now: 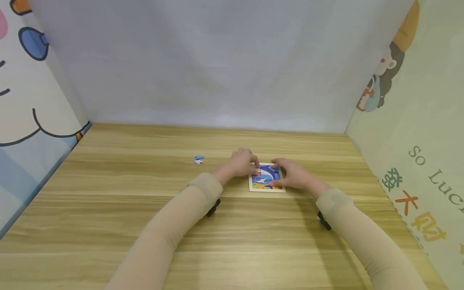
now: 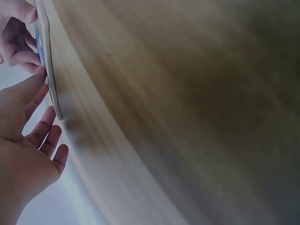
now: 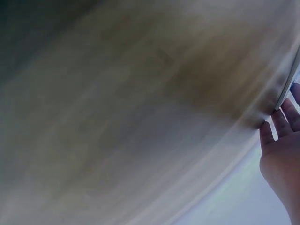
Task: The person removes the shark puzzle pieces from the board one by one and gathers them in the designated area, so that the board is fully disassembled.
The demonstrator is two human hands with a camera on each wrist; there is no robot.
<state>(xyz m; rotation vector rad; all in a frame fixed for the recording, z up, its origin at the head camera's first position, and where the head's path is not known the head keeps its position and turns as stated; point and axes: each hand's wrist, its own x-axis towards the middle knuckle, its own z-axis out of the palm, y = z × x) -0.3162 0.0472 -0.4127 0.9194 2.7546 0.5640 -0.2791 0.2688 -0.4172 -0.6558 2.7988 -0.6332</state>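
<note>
A small square jigsaw puzzle [image 1: 266,190] in a white frame lies on the wooden table, its picture showing a blue and white sea animal. My left hand [image 1: 242,162] grips the puzzle's upper left part between thumb and index finger; its other fingers spread past the edge in the left wrist view. At the right side, my right hand [image 1: 295,174] holds the puzzle, thumb low on the picture and fingers at the upper right corner. The right wrist view catches the fingers of this hand [image 3: 283,145] along the frame's edge. Fingers hide parts of the picture.
One loose blue and white puzzle piece [image 1: 199,160] lies on the wooden table [image 1: 145,177], left of my left hand. A pale curtain [image 1: 217,80] stands along the back edge. Printed panels border the left and right sides.
</note>
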